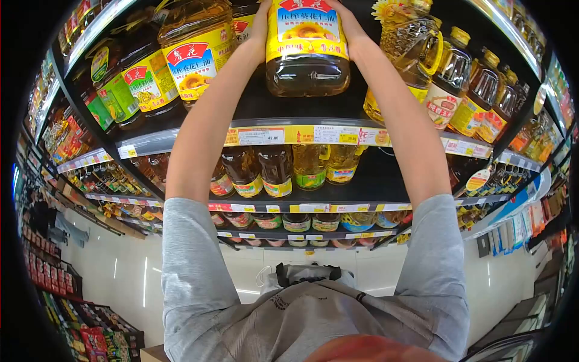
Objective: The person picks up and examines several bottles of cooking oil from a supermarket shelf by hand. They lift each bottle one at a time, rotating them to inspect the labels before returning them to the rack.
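Between my two hands is a large jug of sunflower seed oil [307, 48], upright, its label facing me and its top cut off by the frame edge. My left hand [260, 33] presses its left side, and my right hand [352, 30] wraps the right side; the fingers are partly out of view. The jug's base shows in front of the dark shelf [289, 107]. A similar oil jug [192, 54] stands left of my left forearm. Right of my right hand is a clear oil jug with a yellow handle [395, 57].
Below runs a price-tag rail [271, 136], with a lower shelf of dark bottles [276, 169] under it. Smaller oil bottles [446, 78] line the right side, and green-labelled jugs [117, 96] the left. Snack packets [96, 341] sit in a display at lower left, beside the pale floor [126, 265].
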`<state>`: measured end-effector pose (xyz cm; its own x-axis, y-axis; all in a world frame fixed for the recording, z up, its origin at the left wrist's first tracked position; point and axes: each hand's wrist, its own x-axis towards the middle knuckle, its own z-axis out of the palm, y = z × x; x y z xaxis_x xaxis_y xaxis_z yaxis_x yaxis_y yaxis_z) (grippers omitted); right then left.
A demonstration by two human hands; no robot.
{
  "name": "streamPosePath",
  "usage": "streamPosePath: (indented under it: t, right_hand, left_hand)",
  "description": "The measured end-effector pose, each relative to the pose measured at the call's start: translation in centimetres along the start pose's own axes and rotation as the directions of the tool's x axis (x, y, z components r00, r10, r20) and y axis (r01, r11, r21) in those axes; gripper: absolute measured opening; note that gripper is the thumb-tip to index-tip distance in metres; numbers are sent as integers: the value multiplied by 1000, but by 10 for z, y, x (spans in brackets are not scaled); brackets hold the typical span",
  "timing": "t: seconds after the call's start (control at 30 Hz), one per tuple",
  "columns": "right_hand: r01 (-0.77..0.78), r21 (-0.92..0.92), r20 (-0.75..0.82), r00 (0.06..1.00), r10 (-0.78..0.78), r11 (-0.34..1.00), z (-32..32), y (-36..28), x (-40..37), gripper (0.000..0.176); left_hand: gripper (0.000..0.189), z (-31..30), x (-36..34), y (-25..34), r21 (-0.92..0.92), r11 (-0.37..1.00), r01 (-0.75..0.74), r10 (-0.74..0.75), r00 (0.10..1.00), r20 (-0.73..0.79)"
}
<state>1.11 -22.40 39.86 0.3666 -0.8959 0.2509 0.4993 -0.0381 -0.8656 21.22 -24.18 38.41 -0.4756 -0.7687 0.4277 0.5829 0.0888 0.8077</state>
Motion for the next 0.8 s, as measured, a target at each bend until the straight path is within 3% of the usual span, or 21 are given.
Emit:
streamPosePath:
  t: [0.03, 0.07, 0.1, 0.17, 0.2, 0.23, 0.33, 0.37, 0.43, 0.47, 0.5, 0.53, 0.57, 0.63, 0.67, 0.77, 0.8]
  right_hand:
    - [24, 11, 9, 1000, -24, 1000, -1, 2, -1, 50]
    - [198, -53, -40, 979, -200, 979, -15, 11, 16, 47]
    - [182, -75, -119, 975, -190, 980, -7, 11, 5, 45]
    - [143, -32, 14, 990, -143, 989, -27, 16, 27, 48]
    - [167, -184, -155, 968, -196, 969, -20, 16, 16, 62]
    - [167, -202, -153, 968, -199, 965, -21, 15, 15, 62]
    - [238, -368, -189, 927, -323, 899, -30, 21, 19, 57]
    - [205, -304, -154, 953, -260, 930, -37, 18, 26, 56]
    - [272, -308, -112, 941, -318, 912, -40, 19, 28, 57]
    - [233, -276, -167, 944, -285, 932, -42, 19, 33, 57]
    - [197, -247, -217, 943, -252, 949, -47, 17, 40, 56]
    - [147, -202, -198, 962, -187, 968, -50, 14, 45, 56]
    - [147, -202, -189, 964, -185, 968, -50, 13, 46, 56]
    - [145, -229, -184, 965, -189, 963, -46, 13, 41, 55]
    - [173, -246, -156, 964, -215, 954, -45, 14, 40, 56]
    - [205, -312, -132, 958, -256, 928, -39, 15, 35, 57]
    - [207, -331, -137, 955, -264, 921, -35, 15, 33, 59]
  left_hand:
    - [69, -5, 1, -2, 4, 1000, -15, 15, 1000, -3]
    - [69, -6, 7, -6, -5, 999, -37, 37, 999, 7]
    - [69, -6, 12, -16, -23, 999, -48, 48, 999, 16]
    - [70, -3, 28, -21, -40, 996, -85, 87, 995, 52]
    - [68, -2, 28, -20, -58, 994, -92, 98, 989, 106]
    - [68, -7, 35, -24, -71, 992, -103, 111, 987, 112]
    - [68, -24, 42, -30, 56, 984, -166, 168, 985, -33]
    - [65, -26, 45, -30, 61, 986, -158, 164, 981, -101]
    - [66, -37, 53, -30, 274, 942, -193, 266, 929, -259]
    - [84, -45, 59, -35, 670, 735, -103, 402, 861, -310]
    - [89, -50, 63, -34, 713, 700, -31, 399, 846, -354]
    - [92, -44, 64, -45, 858, 512, -31, 585, 744, -322]
    - [106, -6, 27, -32, 889, 444, 116, 460, 822, -336]
    - [127, 1, 10, -52, 941, 340, 12, 424, 891, -164]
    - [130, 10, -5, -52, 963, 268, -5, 466, 876, -125]
    - [117, 11, -7, -57, 962, 269, -40, 526, 843, -112]
    - [122, 7, -5, -58, 964, 260, -60, 517, 851, -86]
